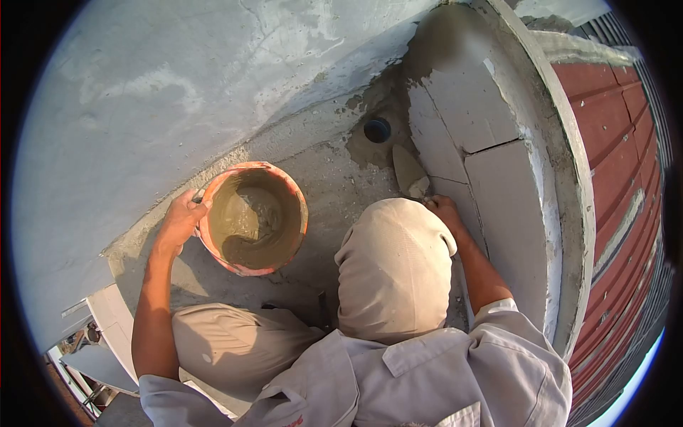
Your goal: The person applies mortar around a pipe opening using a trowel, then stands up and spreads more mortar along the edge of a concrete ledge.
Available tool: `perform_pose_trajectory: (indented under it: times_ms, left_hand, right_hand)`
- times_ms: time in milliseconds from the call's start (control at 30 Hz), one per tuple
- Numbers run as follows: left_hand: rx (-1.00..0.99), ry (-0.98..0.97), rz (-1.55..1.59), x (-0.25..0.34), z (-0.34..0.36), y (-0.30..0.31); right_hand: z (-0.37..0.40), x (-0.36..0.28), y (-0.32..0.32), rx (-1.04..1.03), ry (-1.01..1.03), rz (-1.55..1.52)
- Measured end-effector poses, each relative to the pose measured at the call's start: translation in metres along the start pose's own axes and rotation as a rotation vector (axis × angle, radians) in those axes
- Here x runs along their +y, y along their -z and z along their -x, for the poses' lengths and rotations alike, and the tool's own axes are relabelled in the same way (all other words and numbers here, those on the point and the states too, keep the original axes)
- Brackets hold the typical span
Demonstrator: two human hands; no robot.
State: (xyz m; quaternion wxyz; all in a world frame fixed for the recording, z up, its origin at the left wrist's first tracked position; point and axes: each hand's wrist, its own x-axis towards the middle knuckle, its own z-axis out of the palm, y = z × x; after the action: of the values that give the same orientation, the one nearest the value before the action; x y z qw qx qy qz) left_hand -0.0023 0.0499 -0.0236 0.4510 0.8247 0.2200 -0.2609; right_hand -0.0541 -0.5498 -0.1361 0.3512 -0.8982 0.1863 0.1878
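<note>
My left hand (186,217) is closed on the left rim of an orange bucket (304,217). Wet grey mortar (267,213) coats the bucket's inside and lies at its bottom. On the other side, my right hand (445,212) grips a pointing trowel (408,171), its handle mostly hidden by the fingers and my knee. The trowel's blade points away from me, low over the floor beside the block wall. Just beyond its tip, a dark round pipe opening (377,129) sits in a patch of damp mortar (366,151).
A grey plastered wall (163,92) rises on the left. Light blocks (509,185) with a gap between them form a low wall on the right, wet mortar (445,35) at its far corner. Outside it lies red metal roofing (612,156). My bent knees (395,270) fill the near middle.
</note>
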Motion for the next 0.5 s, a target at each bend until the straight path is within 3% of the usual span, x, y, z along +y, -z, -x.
perform_pose_trajectory:
  times_ms: [133, 233, 367, 500]
  left_hand:
    - [0.036, -0.012, 0.000, -0.001, 0.000, -0.002]
    - [0.023, -0.005, -0.007, -0.003, 0.000, -0.001]
    - [0.022, -0.006, -0.003, -0.006, 0.001, 0.001]
    - [0.015, -0.004, -0.028, -0.007, -0.007, 0.001]
  right_hand:
    - [-0.006, 0.008, -0.011, -0.019, 0.034, 0.046]
    - [-0.011, 0.030, -0.018, -0.164, -0.070, -0.111]
    - [0.007, 0.048, -0.011, -0.115, -0.054, -0.063]
    - [0.014, 0.005, 0.003, -0.027, -0.080, 0.074]
